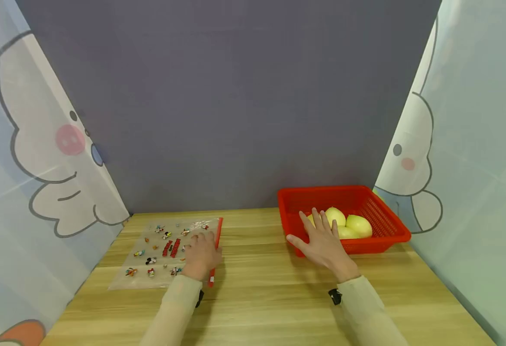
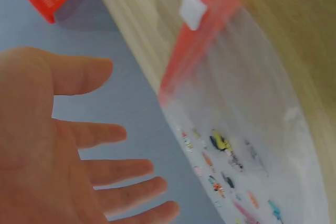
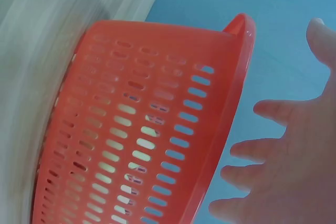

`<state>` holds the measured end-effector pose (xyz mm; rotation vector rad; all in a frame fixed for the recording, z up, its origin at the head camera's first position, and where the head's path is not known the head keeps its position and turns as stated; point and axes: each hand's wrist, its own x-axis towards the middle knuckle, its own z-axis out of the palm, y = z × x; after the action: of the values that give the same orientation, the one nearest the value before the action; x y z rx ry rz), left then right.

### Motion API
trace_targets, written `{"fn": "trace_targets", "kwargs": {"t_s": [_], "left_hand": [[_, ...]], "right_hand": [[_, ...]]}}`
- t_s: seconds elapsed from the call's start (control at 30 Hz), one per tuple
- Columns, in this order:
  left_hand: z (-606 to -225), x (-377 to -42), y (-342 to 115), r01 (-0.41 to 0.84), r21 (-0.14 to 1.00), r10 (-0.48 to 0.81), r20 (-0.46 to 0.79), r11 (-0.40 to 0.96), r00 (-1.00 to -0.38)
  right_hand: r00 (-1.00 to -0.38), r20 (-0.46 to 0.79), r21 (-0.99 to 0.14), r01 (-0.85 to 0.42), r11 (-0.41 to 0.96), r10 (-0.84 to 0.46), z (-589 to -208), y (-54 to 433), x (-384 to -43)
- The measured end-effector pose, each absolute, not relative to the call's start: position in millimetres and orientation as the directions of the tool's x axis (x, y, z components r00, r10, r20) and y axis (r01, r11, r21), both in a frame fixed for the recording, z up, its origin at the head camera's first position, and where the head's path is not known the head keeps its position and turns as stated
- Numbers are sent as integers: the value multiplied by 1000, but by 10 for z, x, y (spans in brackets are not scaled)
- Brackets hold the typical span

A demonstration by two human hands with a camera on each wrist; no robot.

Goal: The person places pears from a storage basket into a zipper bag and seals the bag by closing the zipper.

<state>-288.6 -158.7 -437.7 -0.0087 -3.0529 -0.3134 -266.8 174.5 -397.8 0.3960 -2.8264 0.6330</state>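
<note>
A clear plastic zip bag (image 1: 140, 264) with small cartoon figures printed on it lies flat on the left of the table, its red zip edge (image 1: 219, 235) toward the middle. My left hand (image 1: 202, 254) hovers over the bag near that edge, holding nothing, fingers loosely extended in the left wrist view. The white slider (image 2: 192, 10) sits on the zip strip. To the right stands a red slotted plastic basket (image 1: 391, 236) with several round pale-yellow fruits (image 1: 359, 226) inside. Over its front left rim is my right hand (image 1: 322, 244), fingers spread and empty, partly hiding the fruits.
The wooden table (image 1: 253, 298) ends at a dark grey backdrop (image 1: 235, 105) behind. Cloth sheets printed with cartoon animals hang at the left (image 1: 41, 202) and right (image 1: 473, 168). The basket stands near the table's right rear corner.
</note>
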Motion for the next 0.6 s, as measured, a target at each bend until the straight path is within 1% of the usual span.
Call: {"fn": "trace_targets", "kwargs": {"t_s": [0.1,0.23,0.43,0.6], "left_hand": [[-4412,-2923,-1598,-14,203,-20,24,979,-1000],[-4456,-2949,-1615,-49,241,-46,-20,969,-999],[-4562,-2969,-1642,-56,243,-51,-26,968,-998],[-4570,-2969,-1659,-39,250,-37,-13,968,-999]], "right_hand": [[-941,268,-379,-302,875,-209,-3988,1750,-2657],[-935,275,-375,-320,870,-225,-3980,1709,-2680],[-926,281,-364,-346,865,-252,-3974,1626,-2697],[-920,283,-349,-362,864,-271,-3967,1568,-2707]]}}
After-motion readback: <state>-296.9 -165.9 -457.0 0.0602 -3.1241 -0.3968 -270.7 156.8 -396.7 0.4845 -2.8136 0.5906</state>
